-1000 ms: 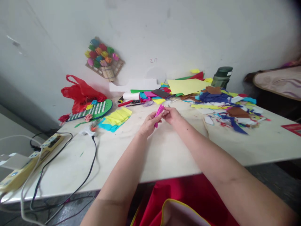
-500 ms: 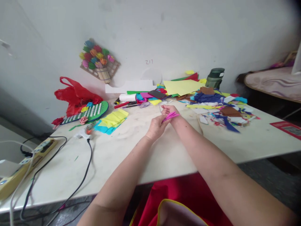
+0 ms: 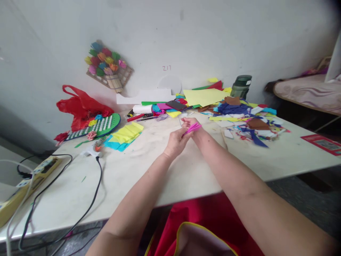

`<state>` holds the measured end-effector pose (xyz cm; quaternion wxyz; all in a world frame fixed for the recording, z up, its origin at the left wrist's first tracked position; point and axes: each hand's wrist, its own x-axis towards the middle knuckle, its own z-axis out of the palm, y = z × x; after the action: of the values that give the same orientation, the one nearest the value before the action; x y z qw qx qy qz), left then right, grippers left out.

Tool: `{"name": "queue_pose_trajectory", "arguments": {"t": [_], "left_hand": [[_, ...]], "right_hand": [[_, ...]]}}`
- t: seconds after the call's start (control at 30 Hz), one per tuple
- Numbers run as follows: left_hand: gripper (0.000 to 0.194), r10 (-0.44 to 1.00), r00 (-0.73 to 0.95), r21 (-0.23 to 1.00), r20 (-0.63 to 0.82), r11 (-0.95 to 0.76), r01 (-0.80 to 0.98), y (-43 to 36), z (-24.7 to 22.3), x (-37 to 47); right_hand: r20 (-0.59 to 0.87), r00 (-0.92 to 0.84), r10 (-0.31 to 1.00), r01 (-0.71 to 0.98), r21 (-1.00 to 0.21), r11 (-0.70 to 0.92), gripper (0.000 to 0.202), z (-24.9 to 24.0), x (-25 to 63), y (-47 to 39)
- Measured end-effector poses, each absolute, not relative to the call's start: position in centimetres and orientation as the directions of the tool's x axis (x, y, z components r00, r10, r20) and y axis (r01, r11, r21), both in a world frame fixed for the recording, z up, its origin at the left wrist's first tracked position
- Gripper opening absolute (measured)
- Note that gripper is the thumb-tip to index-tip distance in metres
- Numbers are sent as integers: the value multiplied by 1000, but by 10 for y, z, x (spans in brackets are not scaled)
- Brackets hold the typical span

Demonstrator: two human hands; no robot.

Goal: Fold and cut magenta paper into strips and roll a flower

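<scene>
Pink folded paper (image 3: 193,128) sticks out between the fingers of my left hand (image 3: 177,141), which is closed on it above the middle of the table. Just behind and to the right, my right hand (image 3: 189,123) has its fingers curled and touches or nearly touches the left one. What the right fingers hold, if anything, is hidden. Yellow paper sheets (image 3: 128,132) lie on blue ones (image 3: 119,144) to the left of my hands. A white glue gun (image 3: 91,151) with a black cord lies farther left.
A green board (image 3: 112,124) with paper flowers and a red bag (image 3: 82,106) lie back left. Paper scraps (image 3: 257,124) and a green bottle (image 3: 240,86) are at the right. A power strip (image 3: 39,172) sits at the left edge.
The whole view has shifted slightly, so things appear a little farther left. My hands keep nearly the same pose, with the pink paper still in the left one.
</scene>
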<state>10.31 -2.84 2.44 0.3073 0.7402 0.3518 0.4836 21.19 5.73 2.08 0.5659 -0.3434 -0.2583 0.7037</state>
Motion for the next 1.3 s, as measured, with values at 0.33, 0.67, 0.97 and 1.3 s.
{"name": "queue_pose_trajectory", "arguments": {"t": [0.33,0.67,0.97,1.3], "left_hand": [[23,961,201,917,191,-102,-385,-9,18,91],[22,960,278,751,-9,190,-632,-4,20,76],[24,975,209,747,-76,195,-636,2,20,68],[21,998,-41,841,-42,13,-540,11,15,59]], "right_hand": [[-284,44,958,-750,-643,-156,19,19,205,57],[-254,11,967,-773,-616,-153,19,8,200,59],[-211,73,975,-685,-721,-105,17,8,199,59],[-162,234,959,-503,-864,-23,16,11,204,62]]}}
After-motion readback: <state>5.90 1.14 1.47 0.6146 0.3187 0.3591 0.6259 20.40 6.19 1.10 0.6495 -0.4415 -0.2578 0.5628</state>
